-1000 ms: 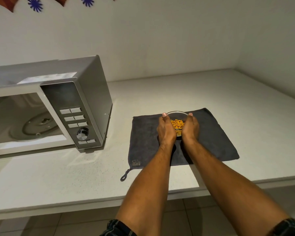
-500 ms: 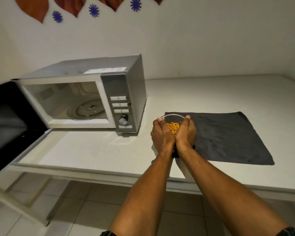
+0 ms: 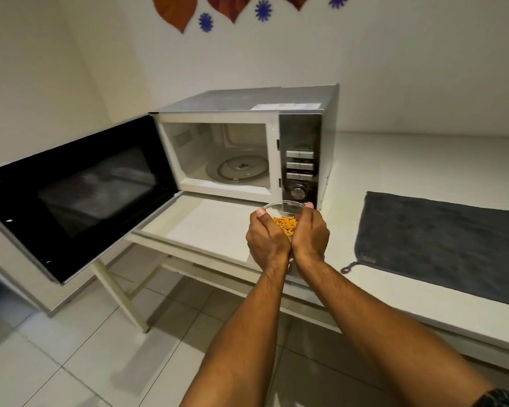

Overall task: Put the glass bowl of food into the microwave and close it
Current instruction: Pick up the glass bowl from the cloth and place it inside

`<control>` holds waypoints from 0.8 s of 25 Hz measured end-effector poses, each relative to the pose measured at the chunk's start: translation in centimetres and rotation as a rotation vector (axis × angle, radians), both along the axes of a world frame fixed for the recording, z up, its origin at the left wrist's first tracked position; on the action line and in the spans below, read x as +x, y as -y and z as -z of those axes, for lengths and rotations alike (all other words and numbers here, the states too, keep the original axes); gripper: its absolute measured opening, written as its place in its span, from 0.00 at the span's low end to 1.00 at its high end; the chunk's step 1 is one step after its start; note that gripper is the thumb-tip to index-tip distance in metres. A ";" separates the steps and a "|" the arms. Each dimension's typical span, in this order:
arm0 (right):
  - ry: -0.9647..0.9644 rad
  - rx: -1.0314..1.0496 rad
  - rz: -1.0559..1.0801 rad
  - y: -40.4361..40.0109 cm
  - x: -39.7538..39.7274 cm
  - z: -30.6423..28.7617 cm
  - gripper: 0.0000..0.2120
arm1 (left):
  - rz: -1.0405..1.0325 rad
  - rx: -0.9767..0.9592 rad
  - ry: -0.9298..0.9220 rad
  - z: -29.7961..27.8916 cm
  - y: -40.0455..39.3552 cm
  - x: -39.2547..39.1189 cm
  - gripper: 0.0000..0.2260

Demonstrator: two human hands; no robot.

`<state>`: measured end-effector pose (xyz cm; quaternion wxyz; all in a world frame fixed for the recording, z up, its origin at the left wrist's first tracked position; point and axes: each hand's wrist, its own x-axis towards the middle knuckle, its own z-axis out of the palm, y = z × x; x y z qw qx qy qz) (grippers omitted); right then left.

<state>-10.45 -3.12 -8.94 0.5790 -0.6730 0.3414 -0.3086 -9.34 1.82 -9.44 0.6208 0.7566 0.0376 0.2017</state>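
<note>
A small glass bowl [image 3: 282, 207] of orange food pieces [image 3: 285, 223] is cupped between both hands above the counter, just in front of the microwave's control panel [image 3: 300, 168]. My left hand [image 3: 266, 240] wraps its left side and my right hand [image 3: 310, 235] its right side, hiding most of the glass. The silver microwave [image 3: 247, 110] stands open, its white cavity and glass turntable [image 3: 237, 168] bare. Its black door [image 3: 74, 192] is swung wide to the left.
A dark grey cloth [image 3: 441, 245] lies on the white counter [image 3: 423, 160] to the right of my hands. The counter's front edge [image 3: 206, 259] and a white leg [image 3: 121, 301] stand over a tiled floor [image 3: 71, 362]. Walls close in behind and on the left.
Both hands have lifted the bowl off the grey cloth and carried it left, up to the front of the microwave. My view has swung left, bringing the open door into sight.
</note>
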 end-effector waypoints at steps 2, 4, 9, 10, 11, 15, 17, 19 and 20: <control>0.002 0.036 -0.069 -2.3 1.7 -0.1 0.26 | -0.046 -0.007 -0.010 -0.4 -2.3 1.8 0.29; 0.012 0.060 -0.130 -4.1 3.5 -0.5 0.25 | -0.078 -0.018 -0.011 -0.8 -4.1 3.9 0.29; 0.060 0.065 -0.217 -6.3 9.6 -2.6 0.23 | -0.092 -0.016 -0.032 -2.3 -7.1 10.1 0.27; 0.056 0.055 -0.223 -6.4 11.2 -3.0 0.23 | -0.078 -0.025 -0.046 -2.6 -7.3 11.6 0.27; 0.045 0.044 -0.224 -6.3 12.7 -3.5 0.24 | -0.062 -0.034 -0.060 -3.0 -7.4 13.0 0.27; 0.022 0.013 -0.226 -5.1 18.7 -4.9 0.24 | -0.001 -0.026 -0.052 -4.3 -6.6 18.8 0.28; 0.032 0.050 -0.225 -4.2 21.9 -5.4 0.24 | 0.051 -0.040 -0.050 -4.8 -5.8 22.0 0.28; 0.037 0.114 -0.218 -3.3 24.8 -5.6 0.21 | 0.126 -0.056 -0.075 -5.2 -4.9 25.1 0.28; 0.026 0.143 -0.203 -2.9 26.1 -5.6 0.21 | 0.161 -0.064 -0.096 -5.3 -4.4 26.6 0.29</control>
